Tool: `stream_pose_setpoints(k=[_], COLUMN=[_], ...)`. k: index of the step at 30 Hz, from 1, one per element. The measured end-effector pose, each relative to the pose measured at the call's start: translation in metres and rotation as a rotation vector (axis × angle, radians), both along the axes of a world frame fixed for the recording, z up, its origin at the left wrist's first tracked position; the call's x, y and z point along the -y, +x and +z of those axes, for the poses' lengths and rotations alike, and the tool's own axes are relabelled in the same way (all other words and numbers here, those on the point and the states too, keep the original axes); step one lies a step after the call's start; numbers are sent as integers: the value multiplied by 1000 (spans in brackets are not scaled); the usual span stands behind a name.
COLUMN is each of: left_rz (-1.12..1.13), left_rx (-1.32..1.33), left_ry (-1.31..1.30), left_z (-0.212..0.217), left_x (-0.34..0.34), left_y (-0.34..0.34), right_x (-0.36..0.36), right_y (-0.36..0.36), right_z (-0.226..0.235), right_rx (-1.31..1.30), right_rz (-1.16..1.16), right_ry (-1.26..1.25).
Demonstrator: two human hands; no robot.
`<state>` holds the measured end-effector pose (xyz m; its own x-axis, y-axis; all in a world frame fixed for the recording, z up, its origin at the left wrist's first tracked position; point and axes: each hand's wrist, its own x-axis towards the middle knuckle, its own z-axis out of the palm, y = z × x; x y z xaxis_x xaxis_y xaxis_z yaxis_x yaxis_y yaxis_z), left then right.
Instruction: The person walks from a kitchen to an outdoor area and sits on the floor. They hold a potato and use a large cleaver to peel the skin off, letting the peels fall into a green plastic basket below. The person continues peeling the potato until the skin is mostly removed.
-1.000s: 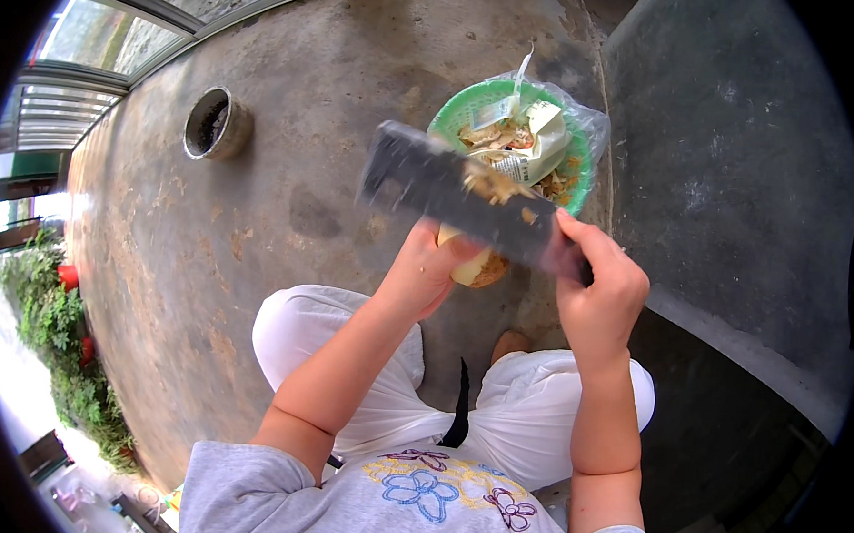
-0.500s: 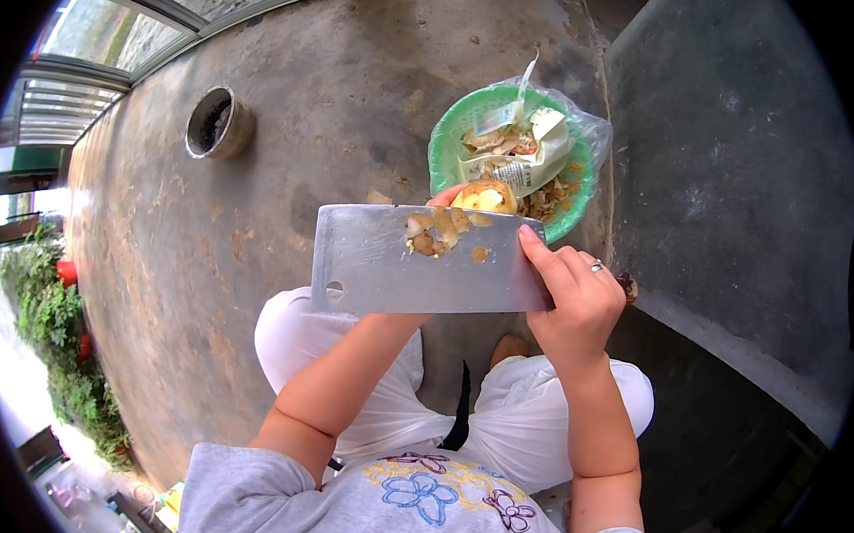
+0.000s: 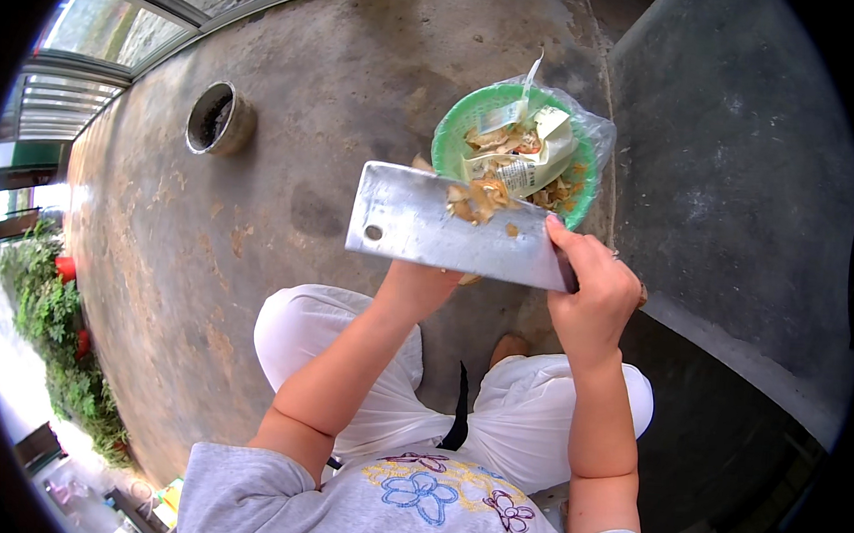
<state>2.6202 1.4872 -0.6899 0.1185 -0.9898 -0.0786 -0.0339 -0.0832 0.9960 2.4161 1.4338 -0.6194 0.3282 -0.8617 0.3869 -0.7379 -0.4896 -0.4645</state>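
— Where your right hand (image 3: 593, 293) sits, at about four o'clock from the middle of the view, what is it doing?

— Your fingers are curled shut around the handle end of the cleaver (image 3: 452, 231). Its broad blade lies flat, face up, and runs off toward nine o'clock from that hand, with a small hole near the far end.

— And your left hand (image 3: 417, 283)?

— It comes up under the blade at about six o'clock from it. The blade hides your fingers, so I cannot tell whether they are open or closed, or what they hold.

— What lies on the blade?

— Brown scraps (image 3: 478, 200) cling to its upper edge, near one o'clock on the blade.

— What is beyond it?

— A green bowl (image 3: 449, 139), lined with a clear plastic bag (image 3: 593, 131), stands on the concrete floor (image 3: 287, 194) at twelve o'clock from your right hand, just past the blade. It holds peelings and a crumpled wrapper (image 3: 537, 157).

— Anything else near?

— A round metal pot (image 3: 220, 117) stands well apart at ten o'clock. Your knees, in white trousers (image 3: 364, 397), are at six o'clock.
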Motion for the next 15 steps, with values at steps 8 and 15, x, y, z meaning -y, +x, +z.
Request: stream_pose_setpoints(k=[8,15], left_rz=[91,24], left_rx=[-293,-31], left_ry=[-7,-88], left_z=[19,31], left_x=[19,22], left_y=[-13,-13], right_x=[5,6], right_y=[-1,-6], right_z=[10,7], right_rx=[8,78], right_rz=[7,-76], right_ry=[36,155])
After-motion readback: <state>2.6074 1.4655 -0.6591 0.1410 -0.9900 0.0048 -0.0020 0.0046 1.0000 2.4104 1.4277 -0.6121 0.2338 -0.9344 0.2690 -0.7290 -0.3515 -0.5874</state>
